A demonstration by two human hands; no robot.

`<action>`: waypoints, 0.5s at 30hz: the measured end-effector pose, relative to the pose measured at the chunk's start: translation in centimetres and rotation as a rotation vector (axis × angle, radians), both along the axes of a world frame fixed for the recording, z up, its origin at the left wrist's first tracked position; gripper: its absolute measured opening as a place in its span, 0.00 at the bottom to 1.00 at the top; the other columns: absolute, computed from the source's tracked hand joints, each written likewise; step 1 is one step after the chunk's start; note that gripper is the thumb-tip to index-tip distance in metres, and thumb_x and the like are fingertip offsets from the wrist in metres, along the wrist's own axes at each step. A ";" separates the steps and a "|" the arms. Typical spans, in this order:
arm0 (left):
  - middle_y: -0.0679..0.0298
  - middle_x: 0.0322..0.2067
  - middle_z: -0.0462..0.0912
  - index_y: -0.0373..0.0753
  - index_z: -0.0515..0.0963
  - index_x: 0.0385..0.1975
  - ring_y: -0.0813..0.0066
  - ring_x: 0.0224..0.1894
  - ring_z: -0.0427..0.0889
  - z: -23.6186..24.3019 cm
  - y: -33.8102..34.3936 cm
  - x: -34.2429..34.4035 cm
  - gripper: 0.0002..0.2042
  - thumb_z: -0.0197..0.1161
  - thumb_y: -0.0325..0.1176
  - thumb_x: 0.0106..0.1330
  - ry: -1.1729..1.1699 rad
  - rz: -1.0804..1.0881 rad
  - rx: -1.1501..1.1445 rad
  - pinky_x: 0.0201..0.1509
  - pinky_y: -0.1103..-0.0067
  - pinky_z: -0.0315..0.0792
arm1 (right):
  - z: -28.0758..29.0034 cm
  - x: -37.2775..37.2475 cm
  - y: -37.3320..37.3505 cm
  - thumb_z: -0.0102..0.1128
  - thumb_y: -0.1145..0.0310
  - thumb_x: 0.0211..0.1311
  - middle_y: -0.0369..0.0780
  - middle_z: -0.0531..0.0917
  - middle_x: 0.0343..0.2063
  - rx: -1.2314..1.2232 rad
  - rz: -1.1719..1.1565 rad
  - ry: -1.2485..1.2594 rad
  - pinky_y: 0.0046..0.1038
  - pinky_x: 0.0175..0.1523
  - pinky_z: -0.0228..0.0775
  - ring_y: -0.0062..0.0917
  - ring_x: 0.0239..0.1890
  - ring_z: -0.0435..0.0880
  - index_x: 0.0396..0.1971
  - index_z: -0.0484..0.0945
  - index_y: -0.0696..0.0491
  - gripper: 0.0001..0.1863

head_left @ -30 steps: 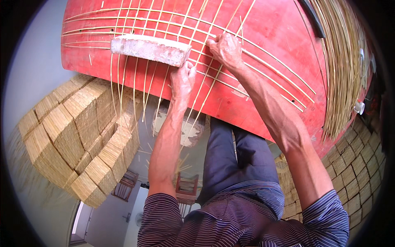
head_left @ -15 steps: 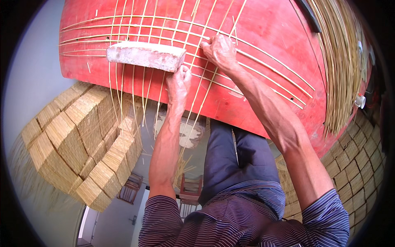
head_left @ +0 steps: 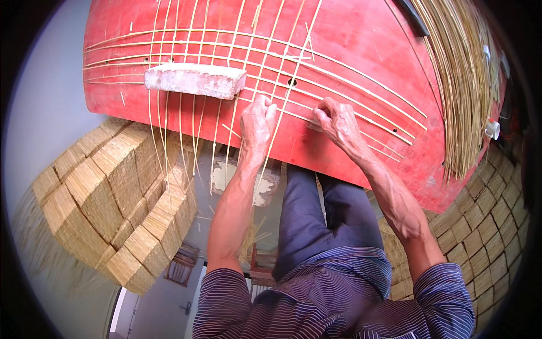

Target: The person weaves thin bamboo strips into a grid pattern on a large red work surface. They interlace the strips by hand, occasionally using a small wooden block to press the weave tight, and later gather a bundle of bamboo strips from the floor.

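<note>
Thin pale cane-like strips [head_left: 361,96] cross each other in an open lattice on a red board [head_left: 361,34]. My left hand [head_left: 258,127] is closed at the near edge of the lattice, its fingertips pinched at an upright strip. To its right, my right hand [head_left: 340,125] is closed with thumb and forefinger pressed together on the nearest crosswise strip. A whitish, brick-like block [head_left: 195,80] lies across the strips at the left. Several strip ends hang over the board's near edge.
Stacked bundles of woven, straw-coloured pieces [head_left: 93,183] stand below left, more [head_left: 474,237] at the right. A long sheaf of loose strips [head_left: 460,96] lies on the board's right side, near a dark bar [head_left: 413,17] and a white cup [head_left: 492,130]. The board has small holes [head_left: 292,82].
My right hand has come down from the upper lattice toward the board's near edge. The left hand has shifted right and slightly down, away from the block's end.
</note>
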State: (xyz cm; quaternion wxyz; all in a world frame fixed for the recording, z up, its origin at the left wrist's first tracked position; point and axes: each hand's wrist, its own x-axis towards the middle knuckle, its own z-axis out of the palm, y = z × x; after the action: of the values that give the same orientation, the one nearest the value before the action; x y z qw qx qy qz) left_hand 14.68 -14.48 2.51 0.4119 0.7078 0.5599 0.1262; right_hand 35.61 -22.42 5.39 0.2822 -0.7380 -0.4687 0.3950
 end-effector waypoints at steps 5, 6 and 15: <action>0.59 0.18 0.77 0.34 0.76 0.28 0.69 0.21 0.78 -1.4 0.9 -0.6 0.06 0.65 0.28 0.61 0.058 -0.036 0.093 0.28 0.71 0.71 | -0.6 -0.7 5.1 0.58 0.68 0.59 0.53 0.79 0.17 0.018 -0.013 -0.099 0.46 0.31 0.71 0.49 0.24 0.82 0.23 0.77 0.60 0.11; 0.59 0.18 0.78 0.34 0.77 0.28 0.69 0.21 0.79 -1.0 1.1 -0.3 0.05 0.65 0.28 0.61 0.040 -0.039 0.044 0.29 0.71 0.72 | -1.6 -0.9 6.7 0.58 0.66 0.58 0.54 0.79 0.18 0.041 -0.022 -0.114 0.46 0.32 0.73 0.50 0.25 0.82 0.22 0.77 0.60 0.12; 0.57 0.19 0.80 0.34 0.78 0.28 0.67 0.21 0.81 -0.9 1.8 -0.1 0.05 0.61 0.28 0.62 0.066 -0.061 -0.022 0.28 0.71 0.73 | -5.2 -2.6 11.0 0.59 0.63 0.54 0.55 0.83 0.25 -0.071 -0.088 -0.211 0.48 0.39 0.80 0.50 0.33 0.86 0.26 0.81 0.59 0.12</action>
State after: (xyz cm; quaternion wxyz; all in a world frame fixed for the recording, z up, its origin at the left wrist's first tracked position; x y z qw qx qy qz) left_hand 14.56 -12.66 1.62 0.4043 0.7239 0.5527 0.0840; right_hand 33.00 -11.47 0.15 0.2219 -0.8048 -0.4488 0.3188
